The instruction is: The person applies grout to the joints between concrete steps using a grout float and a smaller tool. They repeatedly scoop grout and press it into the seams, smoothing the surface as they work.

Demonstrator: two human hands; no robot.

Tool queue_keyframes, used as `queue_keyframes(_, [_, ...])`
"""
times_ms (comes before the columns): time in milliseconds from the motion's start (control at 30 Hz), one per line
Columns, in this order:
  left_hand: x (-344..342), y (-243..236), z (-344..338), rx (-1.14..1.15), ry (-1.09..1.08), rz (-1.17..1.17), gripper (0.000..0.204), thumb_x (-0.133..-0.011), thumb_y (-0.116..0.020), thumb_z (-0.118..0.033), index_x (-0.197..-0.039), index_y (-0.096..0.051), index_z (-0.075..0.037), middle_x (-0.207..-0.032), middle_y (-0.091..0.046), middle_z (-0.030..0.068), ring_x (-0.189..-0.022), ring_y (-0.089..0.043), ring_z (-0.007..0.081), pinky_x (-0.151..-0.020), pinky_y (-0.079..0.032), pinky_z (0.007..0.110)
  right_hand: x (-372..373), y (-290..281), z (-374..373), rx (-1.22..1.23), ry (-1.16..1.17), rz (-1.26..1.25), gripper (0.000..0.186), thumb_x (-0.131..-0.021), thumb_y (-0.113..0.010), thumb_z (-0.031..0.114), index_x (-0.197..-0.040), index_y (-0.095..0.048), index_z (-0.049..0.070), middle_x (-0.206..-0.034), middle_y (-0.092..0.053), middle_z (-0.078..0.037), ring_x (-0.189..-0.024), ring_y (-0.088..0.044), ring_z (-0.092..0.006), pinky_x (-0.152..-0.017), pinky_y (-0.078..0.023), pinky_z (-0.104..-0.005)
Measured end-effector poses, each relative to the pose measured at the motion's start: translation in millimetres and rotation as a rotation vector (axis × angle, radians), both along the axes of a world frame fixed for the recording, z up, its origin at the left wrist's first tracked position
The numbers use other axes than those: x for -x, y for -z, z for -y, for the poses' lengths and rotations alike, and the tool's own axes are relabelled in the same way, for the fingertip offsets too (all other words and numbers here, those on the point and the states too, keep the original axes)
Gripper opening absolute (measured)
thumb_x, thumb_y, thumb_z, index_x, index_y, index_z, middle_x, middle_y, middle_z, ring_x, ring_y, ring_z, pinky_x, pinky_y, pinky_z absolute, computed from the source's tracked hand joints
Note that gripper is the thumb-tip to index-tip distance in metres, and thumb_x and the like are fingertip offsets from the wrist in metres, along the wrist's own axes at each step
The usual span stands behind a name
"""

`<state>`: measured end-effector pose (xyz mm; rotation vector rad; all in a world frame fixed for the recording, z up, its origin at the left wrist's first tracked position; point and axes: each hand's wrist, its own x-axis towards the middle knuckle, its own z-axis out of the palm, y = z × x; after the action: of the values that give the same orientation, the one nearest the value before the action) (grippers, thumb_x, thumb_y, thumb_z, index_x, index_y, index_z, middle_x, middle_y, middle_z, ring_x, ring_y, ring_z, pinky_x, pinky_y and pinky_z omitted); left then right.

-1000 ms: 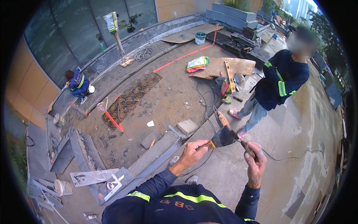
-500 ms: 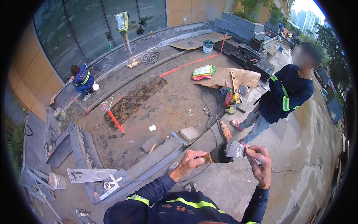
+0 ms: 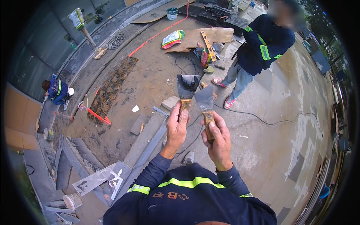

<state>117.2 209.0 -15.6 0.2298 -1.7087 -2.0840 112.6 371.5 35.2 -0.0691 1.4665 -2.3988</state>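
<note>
The left hand (image 3: 177, 127) has its fingers curled tight around the wooden handle of one putty knife (image 3: 187, 85). The right hand (image 3: 218, 141) pinches the handle of another putty knife (image 3: 204, 99), with its thumb pressed on the near side. Both knives are up in front of the chest, with their blades pointing far. The left blade is dark, with a pale, smeary patch at its far end. The right blade is plainer and gray. The blades are very close; I can't tell if they touch. Both handles look brown and worn.
</note>
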Motion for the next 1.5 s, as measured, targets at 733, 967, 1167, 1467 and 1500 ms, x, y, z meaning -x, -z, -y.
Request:
queue_keyframes(733, [-27.8, 1.2, 63.3, 0.153, 0.358, 0.135, 0.035, -0.093, -0.067, -0.014, -0.117, -0.075, 0.012, -0.090, -0.072, 0.0083, -0.072, -0.061, 0.0105, -0.064, -0.048, 0.026, 79.7, -15.7, -91.0, -0.837, -0.111, -1.098, 0.048, -0.084, -0.079, -0.003, -0.125, -0.084, 0.023, -0.121, -0.071, -0.007, -0.114, -0.065, -0.0276, -0.099, -0.053, -0.0412])
queue_keyframes(967, [-8.8, 55.8, 102.6, -0.141, 0.450, 0.222, 0.040, -0.093, -0.064, -0.015, -0.122, -0.073, 0.012, -0.098, -0.074, 0.0132, -0.070, -0.059, 0.0109, -0.061, -0.045, 0.025, 115.9, 34.0, -77.1, -1.055, 0.062, -1.034, 0.049, -0.087, -0.077, -0.001, -0.127, -0.083, 0.027, -0.123, -0.070, -0.006, -0.110, -0.065, -0.0270, -0.097, -0.051, -0.0413])
queue_keyframes(1167, [41.9, 116.2, 178.5, 0.407, 0.234, 0.348, 0.033, -0.098, -0.066, -0.007, -0.125, -0.072, 0.011, -0.099, -0.074, 0.0120, -0.082, -0.066, 0.0145, -0.072, -0.052, 0.028, 122.2, 96.3, -6.1, -1.297, 0.075, -0.899, 0.055, -0.088, -0.075, 0.002, -0.135, -0.078, 0.030, -0.121, -0.070, -0.007, -0.108, -0.065, -0.0264, -0.092, -0.047, -0.0396])
queue_keyframes(1467, [87.9, 138.2, 226.9, 0.518, 0.288, 0.373, 0.031, -0.096, -0.068, -0.007, -0.121, -0.074, 0.011, -0.099, -0.075, 0.0172, -0.087, -0.071, 0.0212, -0.081, -0.055, 0.032, 126.8, 121.4, 81.8, -1.471, -0.090, -0.915, 0.069, -0.078, -0.070, -0.005, -0.136, -0.076, 0.032, -0.126, -0.069, -0.003, -0.108, -0.065, -0.0247, -0.086, -0.048, -0.0406])
queue_keyframes(1500, [90.9, 142.3, 229.4, 0.529, 0.293, 0.356, 0.031, -0.096, -0.068, -0.007, -0.120, -0.074, 0.011, -0.099, -0.075, 0.0173, -0.086, -0.071, 0.0215, -0.081, -0.055, 0.032, 127.6, 126.2, 86.5, -1.504, -0.092, -0.902, 0.067, -0.079, -0.070, -0.005, -0.135, -0.077, 0.032, -0.127, -0.070, -0.003, -0.107, -0.066, -0.0246, -0.087, -0.048, -0.0404])
